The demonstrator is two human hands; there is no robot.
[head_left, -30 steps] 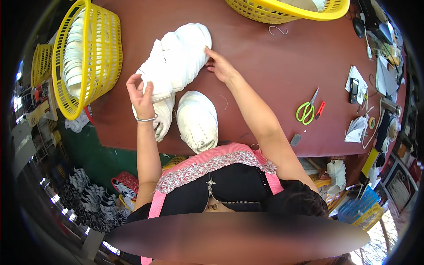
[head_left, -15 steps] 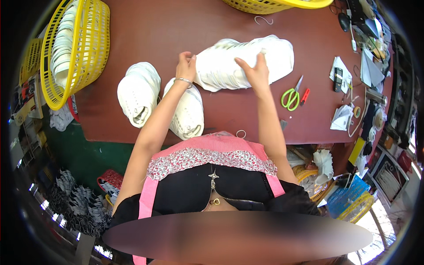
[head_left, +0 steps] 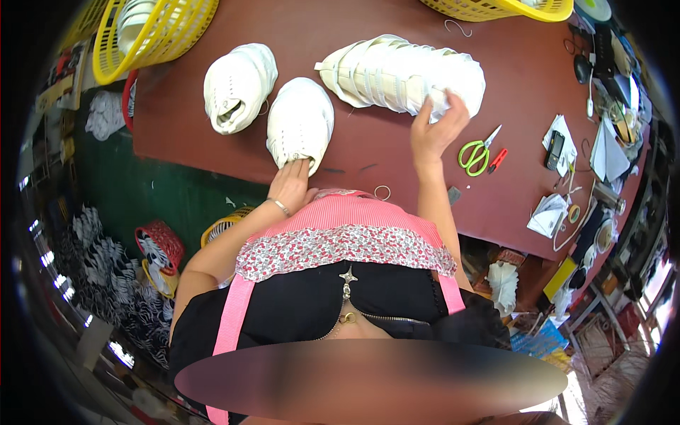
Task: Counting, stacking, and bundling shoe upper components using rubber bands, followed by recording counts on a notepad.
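Three stacks of nested white shoe uppers lie on the reddish-brown table. At the near end of the middle stack (head_left: 301, 113), my left hand (head_left: 290, 185) has its fingers tucked into the opening, gripping the rim; the fingertips are hidden. The long stack (head_left: 382, 74) stretches sideways on the right. My right hand (head_left: 440, 131) is at its near right side, with thumb and curled fingers on either side of a white edge. To the left of the middle stack, the third stack (head_left: 244, 81) is untouched, its rolled opening toward me.
Green-handled scissors (head_left: 473, 157) and a small red tool (head_left: 499, 160) lie right of my right hand. Yellow baskets (head_left: 152, 42) stand at the far left and far edge. Papers, a black handheld device (head_left: 554, 150) and tape (head_left: 574, 213) crowd the right side. A metal ring (head_left: 382, 193) rests near the front edge.
My left hand has moved from the left end of the long stack down to the near end of the middle stack. My right hand has shifted to the long stack's near right side and curled.
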